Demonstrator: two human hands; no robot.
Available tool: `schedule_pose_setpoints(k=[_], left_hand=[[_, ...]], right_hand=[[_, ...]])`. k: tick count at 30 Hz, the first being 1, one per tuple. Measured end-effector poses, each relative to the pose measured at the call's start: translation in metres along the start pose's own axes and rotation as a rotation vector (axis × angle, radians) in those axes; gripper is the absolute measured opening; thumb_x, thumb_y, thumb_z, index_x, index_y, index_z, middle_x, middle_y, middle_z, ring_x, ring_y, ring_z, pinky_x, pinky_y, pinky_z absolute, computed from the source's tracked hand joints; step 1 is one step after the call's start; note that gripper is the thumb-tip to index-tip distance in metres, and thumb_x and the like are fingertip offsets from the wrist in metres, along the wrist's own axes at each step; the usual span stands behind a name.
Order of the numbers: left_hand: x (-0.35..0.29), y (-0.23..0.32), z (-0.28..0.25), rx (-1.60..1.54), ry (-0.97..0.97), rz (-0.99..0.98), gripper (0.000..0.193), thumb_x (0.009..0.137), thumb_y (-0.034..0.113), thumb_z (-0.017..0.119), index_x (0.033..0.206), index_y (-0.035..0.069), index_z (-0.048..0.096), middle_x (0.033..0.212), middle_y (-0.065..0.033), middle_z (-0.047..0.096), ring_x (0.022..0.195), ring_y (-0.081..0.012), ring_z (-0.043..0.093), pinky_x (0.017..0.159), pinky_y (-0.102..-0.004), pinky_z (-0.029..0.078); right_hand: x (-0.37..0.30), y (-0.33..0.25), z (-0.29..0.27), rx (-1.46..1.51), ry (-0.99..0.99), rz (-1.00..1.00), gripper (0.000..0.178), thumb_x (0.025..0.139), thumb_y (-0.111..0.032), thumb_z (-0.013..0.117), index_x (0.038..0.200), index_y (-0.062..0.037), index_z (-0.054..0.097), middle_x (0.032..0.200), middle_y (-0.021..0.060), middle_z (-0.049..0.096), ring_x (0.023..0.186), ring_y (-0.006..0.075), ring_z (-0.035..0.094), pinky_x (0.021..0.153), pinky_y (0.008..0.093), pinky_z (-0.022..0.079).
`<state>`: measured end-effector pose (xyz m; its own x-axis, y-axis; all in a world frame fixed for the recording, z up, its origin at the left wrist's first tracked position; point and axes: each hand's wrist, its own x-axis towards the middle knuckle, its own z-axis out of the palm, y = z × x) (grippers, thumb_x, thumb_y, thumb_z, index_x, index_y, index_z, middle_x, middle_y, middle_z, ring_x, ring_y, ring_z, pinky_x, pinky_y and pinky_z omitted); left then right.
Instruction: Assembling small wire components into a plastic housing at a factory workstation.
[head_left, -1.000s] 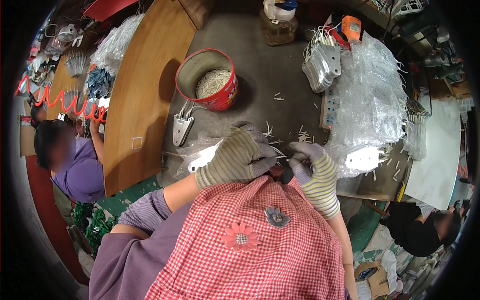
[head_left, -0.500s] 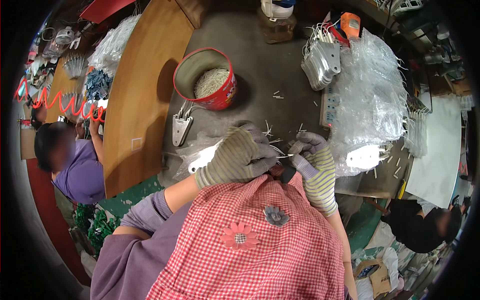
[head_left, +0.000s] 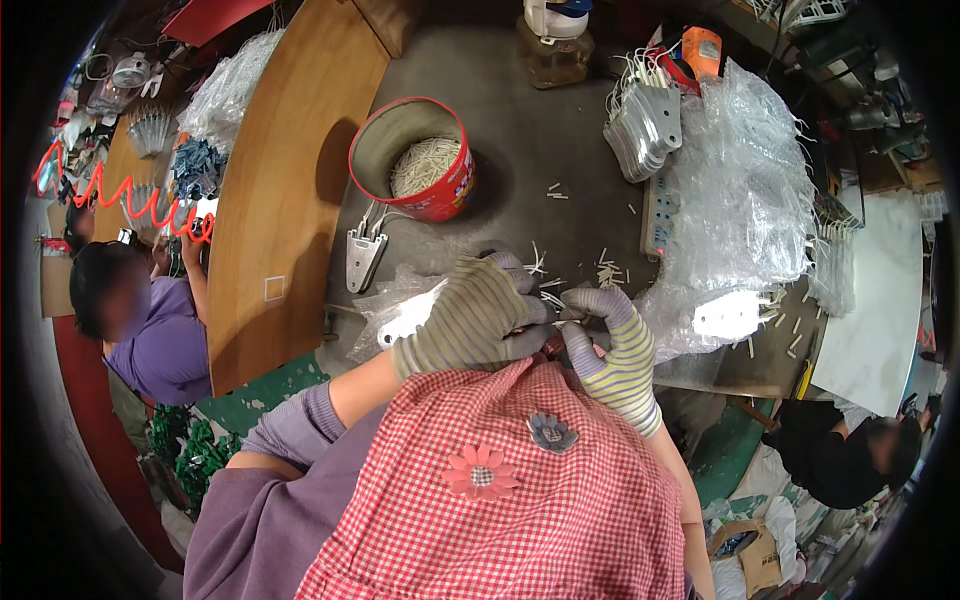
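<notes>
Both my hands wear striped knit gloves and meet at the near edge of the grey table (head_left: 520, 120). My left hand (head_left: 475, 320) is curled over a clear plastic bag (head_left: 400, 310) with a pale metal plate inside. My right hand (head_left: 612, 350) pinches a small part against the left fingers. That part is mostly hidden between the gloves. Short white pins (head_left: 605, 272) lie scattered just beyond my fingers.
A red tin (head_left: 440, 195) of white pins stands ahead, with a metal bracket (head_left: 362, 260) near it. Stacked metal plates (head_left: 645, 120), a power strip (head_left: 658, 212) and a heap of clear bags (head_left: 745, 200) lie right. A wooden board (head_left: 285, 190) and a seated person (head_left: 150, 335) are left.
My hands stay together at the same spot. The right fingers shift slightly against the left glove.
</notes>
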<state>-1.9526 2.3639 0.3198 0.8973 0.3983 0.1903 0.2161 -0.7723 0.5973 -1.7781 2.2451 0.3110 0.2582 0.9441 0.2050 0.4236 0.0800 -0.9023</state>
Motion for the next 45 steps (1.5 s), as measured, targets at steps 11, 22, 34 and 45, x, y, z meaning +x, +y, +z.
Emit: schedule_pose_setpoints(k=[11, 22, 34, 45], left_hand=[[0.002, 0.01, -0.013, 0.254, -0.133, -0.089, 0.027, 0.07, 0.038, 0.074, 0.082, 0.014, 0.073, 0.085, -0.0024, 0.064, 0.093, -0.0269, 0.06, 0.077, -0.0418, 0.05], [-0.032, 0.009, -0.022, 0.504, 0.043, -0.21, 0.038, 0.063, 0.04, 0.079, 0.096, 0.021, 0.074, 0.103, -0.003, 0.063, 0.103, -0.0284, 0.057, 0.089, -0.047, 0.045], [-0.051, 0.017, -0.034, 0.431, -0.005, -0.53, 0.083, 0.051, 0.06, 0.084, 0.117, 0.013, 0.067, 0.111, -0.0105, 0.062, 0.101, -0.0303, 0.057, 0.088, -0.0451, 0.046], [-0.049, 0.021, -0.031, 0.465, 0.034, -0.617, 0.094, 0.051, 0.052, 0.087, 0.127, 0.004, 0.059, 0.115, -0.0191, 0.06, 0.105, -0.0379, 0.057, 0.09, -0.05, 0.047]], right_hand=[[0.0, 0.0, 0.005, 0.036, -0.108, 0.085, 0.028, 0.08, -0.005, 0.073, 0.108, -0.0059, 0.067, 0.089, 0.0087, 0.068, 0.075, 0.0225, 0.066, 0.068, 0.0321, 0.052], [0.009, -0.004, -0.004, 0.091, -0.248, 0.327, 0.032, 0.086, -0.016, 0.072, 0.112, -0.0007, 0.063, 0.09, 0.0137, 0.071, 0.082, 0.0239, 0.07, 0.074, 0.0333, 0.054], [0.028, -0.01, 0.018, -0.315, -0.453, -0.159, 0.021, 0.081, -0.025, 0.073, 0.085, -0.0052, 0.068, 0.078, 0.0127, 0.066, 0.078, 0.0329, 0.062, 0.074, 0.044, 0.048], [0.023, -0.001, 0.039, -0.163, -0.256, -0.107, 0.018, 0.08, -0.022, 0.069, 0.085, -0.0052, 0.069, 0.076, 0.0135, 0.066, 0.075, 0.0343, 0.062, 0.07, 0.0454, 0.047]])
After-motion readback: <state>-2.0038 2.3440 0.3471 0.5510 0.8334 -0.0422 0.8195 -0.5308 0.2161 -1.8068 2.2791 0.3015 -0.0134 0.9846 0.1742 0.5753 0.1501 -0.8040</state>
